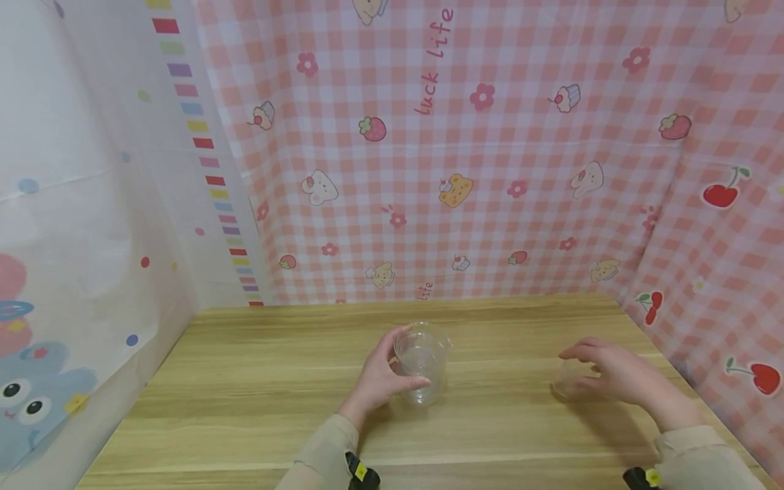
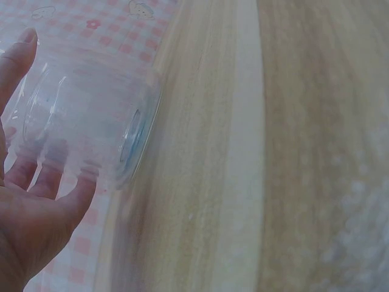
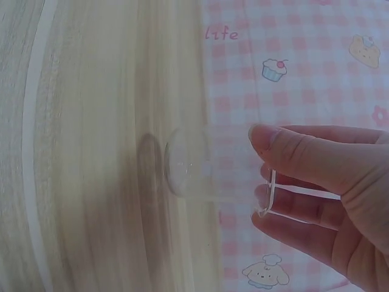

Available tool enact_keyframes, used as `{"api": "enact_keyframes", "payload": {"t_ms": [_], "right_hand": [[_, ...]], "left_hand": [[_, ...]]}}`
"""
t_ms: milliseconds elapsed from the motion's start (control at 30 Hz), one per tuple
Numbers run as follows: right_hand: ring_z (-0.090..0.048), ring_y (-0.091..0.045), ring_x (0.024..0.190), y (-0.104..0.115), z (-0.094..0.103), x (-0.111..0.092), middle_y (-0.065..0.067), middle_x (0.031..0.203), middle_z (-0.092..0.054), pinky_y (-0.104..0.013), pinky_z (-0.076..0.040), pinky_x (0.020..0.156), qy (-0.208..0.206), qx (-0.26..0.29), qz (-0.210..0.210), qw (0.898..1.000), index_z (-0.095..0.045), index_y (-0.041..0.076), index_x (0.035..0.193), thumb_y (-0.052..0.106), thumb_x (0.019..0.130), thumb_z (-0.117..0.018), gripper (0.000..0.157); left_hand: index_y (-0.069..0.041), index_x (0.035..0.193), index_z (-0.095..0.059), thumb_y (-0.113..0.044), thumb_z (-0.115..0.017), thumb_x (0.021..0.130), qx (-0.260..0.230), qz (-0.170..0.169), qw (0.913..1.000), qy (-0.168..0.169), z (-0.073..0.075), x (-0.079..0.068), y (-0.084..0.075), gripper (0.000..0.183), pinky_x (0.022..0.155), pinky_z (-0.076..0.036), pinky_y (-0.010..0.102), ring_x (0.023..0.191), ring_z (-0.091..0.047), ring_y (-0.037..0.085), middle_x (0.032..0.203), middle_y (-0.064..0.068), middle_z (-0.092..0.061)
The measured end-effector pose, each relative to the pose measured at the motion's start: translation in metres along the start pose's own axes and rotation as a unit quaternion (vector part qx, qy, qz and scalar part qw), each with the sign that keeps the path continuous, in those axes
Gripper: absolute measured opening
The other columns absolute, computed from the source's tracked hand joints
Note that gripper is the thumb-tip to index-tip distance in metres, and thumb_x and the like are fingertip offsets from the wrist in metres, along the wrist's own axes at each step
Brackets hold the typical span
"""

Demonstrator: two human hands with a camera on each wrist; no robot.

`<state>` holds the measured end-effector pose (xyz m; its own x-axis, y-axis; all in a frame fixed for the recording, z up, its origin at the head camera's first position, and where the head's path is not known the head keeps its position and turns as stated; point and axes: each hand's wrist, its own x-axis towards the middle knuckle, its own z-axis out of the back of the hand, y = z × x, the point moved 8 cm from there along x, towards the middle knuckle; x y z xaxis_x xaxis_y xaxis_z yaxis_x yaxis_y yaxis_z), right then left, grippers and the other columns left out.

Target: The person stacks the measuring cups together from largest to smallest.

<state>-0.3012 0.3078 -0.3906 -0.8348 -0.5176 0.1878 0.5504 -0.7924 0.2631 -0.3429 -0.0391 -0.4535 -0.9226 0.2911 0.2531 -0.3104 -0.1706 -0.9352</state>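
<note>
My left hand (image 1: 382, 374) holds a clear plastic cup (image 1: 422, 367) from its left side, near the middle of the table. Overlapping round outlines show at the cup's top. In the left wrist view the same cup (image 2: 91, 115) has its base by the wood, with the thumb on one side and the other fingers round the opposite side. Over at the right, my right hand (image 1: 625, 374) pinches a smaller clear cup (image 1: 566, 384) at its upper rim. The right wrist view shows this cup (image 3: 206, 164) between thumb and fingers, its base close over the table and its shadow beside it.
Light wood-grain table (image 1: 245, 381) lies under both hands. A pink checked cloth (image 1: 422, 224) hangs along the back and right edges. To the left hangs a white cloth (image 1: 104, 224) with coloured dots and a cartoon figure.
</note>
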Motion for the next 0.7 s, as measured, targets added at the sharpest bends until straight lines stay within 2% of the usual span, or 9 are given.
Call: {"api": "enact_keyframes", "payload": {"t_ms": [433,467,667,700], "right_hand": [[-0.065,-0.026,0.094,0.014,0.003,0.011,-0.005,0.11,-0.065,-0.032,-0.058,0.071,-0.013,0.003,0.014,1.0,-0.069,0.008,0.116,0.014,0.079,-0.083,0.04],[-0.065,-0.025,0.093,0.015,0.003,0.012,-0.005,0.11,-0.065,-0.032,-0.058,0.07,-0.013,0.002,0.015,1.0,-0.069,0.008,0.116,0.015,0.079,-0.083,0.04],[-0.066,-0.022,0.089,0.022,0.002,0.017,-0.003,0.11,-0.065,-0.029,-0.057,0.069,-0.017,0.001,0.021,1.0,-0.07,0.01,0.117,0.017,0.079,-0.083,0.041],[-0.066,-0.022,0.09,0.023,0.002,0.018,-0.003,0.11,-0.065,-0.03,-0.057,0.069,-0.016,0.002,0.021,1.0,-0.069,0.01,0.117,0.018,0.08,-0.083,0.04]], "left_hand": [[-0.016,0.148,-0.041,-0.017,-0.092,0.068,0.003,-0.003,1.0,0.002,0.0,0.0,-0.001,0.095,0.107,-0.04,0.052,0.134,-0.043,0.037,0.146,0.01,-0.045],[-0.014,0.148,-0.041,-0.015,-0.092,0.069,0.0,-0.002,1.0,0.002,0.001,-0.002,-0.006,0.094,0.107,-0.04,0.052,0.134,-0.043,0.038,0.146,0.012,-0.045],[-0.015,0.147,-0.041,-0.016,-0.092,0.068,0.005,0.003,1.0,0.002,0.001,-0.002,-0.005,0.094,0.108,-0.039,0.053,0.135,-0.042,0.037,0.146,0.011,-0.044],[-0.016,0.148,-0.041,-0.018,-0.093,0.068,0.007,-0.001,1.0,0.003,0.001,-0.001,-0.001,0.095,0.108,-0.039,0.052,0.135,-0.042,0.037,0.147,0.01,-0.044]]}}
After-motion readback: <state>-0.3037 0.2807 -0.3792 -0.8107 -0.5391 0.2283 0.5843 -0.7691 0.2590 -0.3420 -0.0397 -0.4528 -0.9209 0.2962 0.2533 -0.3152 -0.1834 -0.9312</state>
